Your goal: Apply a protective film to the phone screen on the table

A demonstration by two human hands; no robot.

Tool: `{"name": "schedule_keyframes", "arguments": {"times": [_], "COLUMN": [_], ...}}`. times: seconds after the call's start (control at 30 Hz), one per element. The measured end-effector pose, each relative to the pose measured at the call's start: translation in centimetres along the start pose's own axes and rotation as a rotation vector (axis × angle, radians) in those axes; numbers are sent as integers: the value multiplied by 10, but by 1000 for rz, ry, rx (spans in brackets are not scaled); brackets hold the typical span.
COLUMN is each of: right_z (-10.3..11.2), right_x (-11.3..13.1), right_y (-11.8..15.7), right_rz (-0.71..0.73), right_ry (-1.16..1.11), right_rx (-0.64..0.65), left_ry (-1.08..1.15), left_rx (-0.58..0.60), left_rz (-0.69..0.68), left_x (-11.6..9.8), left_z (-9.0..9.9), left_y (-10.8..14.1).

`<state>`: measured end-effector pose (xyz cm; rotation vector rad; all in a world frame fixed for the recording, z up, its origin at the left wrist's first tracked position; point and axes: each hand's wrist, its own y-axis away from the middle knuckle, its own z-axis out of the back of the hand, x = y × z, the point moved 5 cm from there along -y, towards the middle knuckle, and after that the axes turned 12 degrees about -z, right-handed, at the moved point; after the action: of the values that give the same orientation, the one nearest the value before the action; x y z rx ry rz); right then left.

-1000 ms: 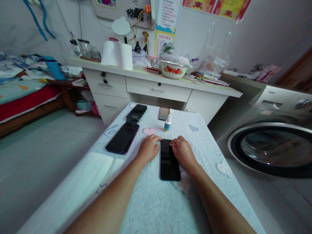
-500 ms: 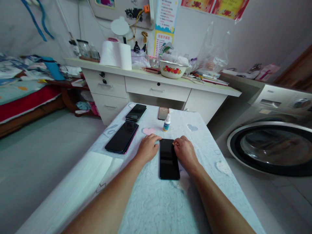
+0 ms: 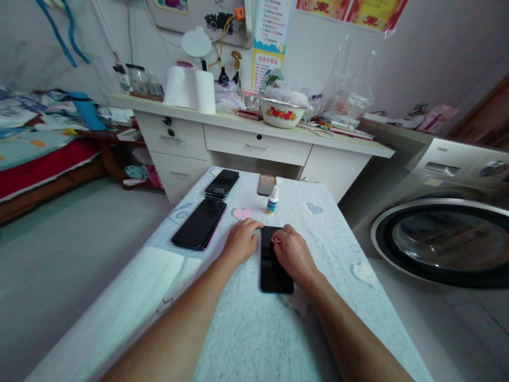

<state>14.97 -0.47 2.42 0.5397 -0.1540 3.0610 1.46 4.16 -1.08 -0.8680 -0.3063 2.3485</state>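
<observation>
A black phone [image 3: 271, 270] lies face up on the cloth-covered table. My left hand [image 3: 242, 237] rests beside its upper left edge, a fingertip touching the corner, fingers loosely spread with nothing in them. Over the phone's upper right part is my right hand [image 3: 292, 250], its fingers closed in a pinch on something small and pale that is too small to name. Just beyond the phone stands a small white bottle [image 3: 272, 200] with a blue and yellow label. To the left lie a large dark phone stack [image 3: 200, 224] and another phone stack [image 3: 222, 183].
A brown-screened phone [image 3: 266, 184] lies at the table's far end. Behind is a white desk [image 3: 254, 143] carrying paper rolls [image 3: 189, 89] and a flowered bowl [image 3: 282, 114]. A washing machine [image 3: 441, 233] stands at the right, a bed [image 3: 43, 154] at the left.
My right hand has moved left from the phone's right edge to over its screen, still pinched. My left hand and the phone have stayed in place.
</observation>
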Motion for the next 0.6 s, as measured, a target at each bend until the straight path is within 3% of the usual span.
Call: {"name": "schedule_keyframes", "arguments": {"times": [0.37, 0.6], "right_z": [-6, -5], "right_x": [16, 13], "right_y": [8, 5], "right_rz": [114, 101], "right_ry": [-61, -71], "right_rx": [69, 37], "left_ry": [-1, -13], "left_rx": [-1, -2], "left_rz": [15, 5], "left_x": [4, 3], "left_z": [-1, -2], "left_y": [1, 1]}}
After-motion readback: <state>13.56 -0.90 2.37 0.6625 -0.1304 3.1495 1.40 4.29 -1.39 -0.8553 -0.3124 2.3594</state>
